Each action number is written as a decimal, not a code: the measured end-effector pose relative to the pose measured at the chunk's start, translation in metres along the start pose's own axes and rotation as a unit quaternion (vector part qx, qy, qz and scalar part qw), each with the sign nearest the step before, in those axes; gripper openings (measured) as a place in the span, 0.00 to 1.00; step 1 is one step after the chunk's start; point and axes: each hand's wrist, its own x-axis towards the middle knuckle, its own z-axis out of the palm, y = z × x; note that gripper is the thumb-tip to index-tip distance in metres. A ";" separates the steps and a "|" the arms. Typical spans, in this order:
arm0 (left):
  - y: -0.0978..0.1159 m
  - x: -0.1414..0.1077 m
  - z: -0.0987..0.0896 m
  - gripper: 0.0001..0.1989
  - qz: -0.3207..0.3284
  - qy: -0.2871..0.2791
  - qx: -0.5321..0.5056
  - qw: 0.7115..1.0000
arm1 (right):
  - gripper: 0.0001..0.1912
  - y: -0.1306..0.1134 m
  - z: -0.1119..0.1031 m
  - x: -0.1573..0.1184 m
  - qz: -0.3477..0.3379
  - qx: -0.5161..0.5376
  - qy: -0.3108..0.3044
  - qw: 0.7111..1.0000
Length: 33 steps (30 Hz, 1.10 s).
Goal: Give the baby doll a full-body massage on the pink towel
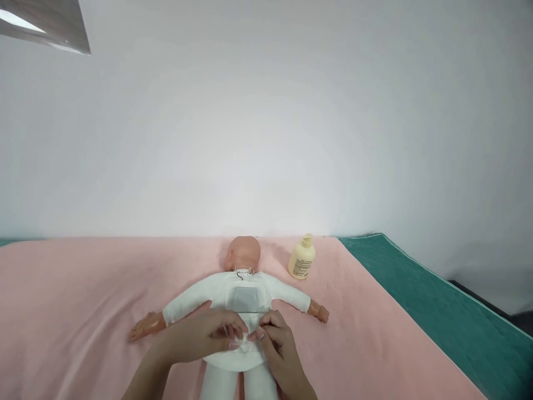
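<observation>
A baby doll (220,286) with a white cloth body lies face down, arms spread wide. On its upper back is a grey rectangular panel (245,300). Just below that panel, my left hand (212,333) is closed, thumb and fingers pinching white fabric at the doll's lower back. From the other side my right hand (278,344) pinches the same white fabric, its fingertips close to those of the left. Exactly what part of the fabric lies between the fingertips is partly hidden.
A pale yellow pump bottle (302,258) stands right of the doll's head. Beneath everything spreads a pink blanket (366,333), over a green surface (416,283) visible at right. A white wall (266,122) rises behind. At top left hangs a shiny panel (45,25).
</observation>
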 end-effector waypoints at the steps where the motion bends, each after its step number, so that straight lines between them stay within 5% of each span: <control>1: -0.002 0.000 0.001 0.13 -0.002 0.002 0.007 1.000 | 0.15 0.000 0.001 0.000 0.006 -0.001 0.004 1.000; 9: -0.006 0.005 0.014 0.12 0.011 0.037 -0.011 0.999 | 0.17 0.003 0.006 0.007 0.006 -0.032 0.020 0.999; 25: -0.021 0.016 0.010 0.14 -0.019 0.058 0.009 0.998 | 0.16 -0.010 0.001 0.010 -0.029 -0.093 0.056 0.994; 33: -0.015 0.022 0.012 0.13 0.021 0.132 0.053 0.990 | 0.13 -0.007 0.001 0.009 -0.032 -0.112 0.067 0.991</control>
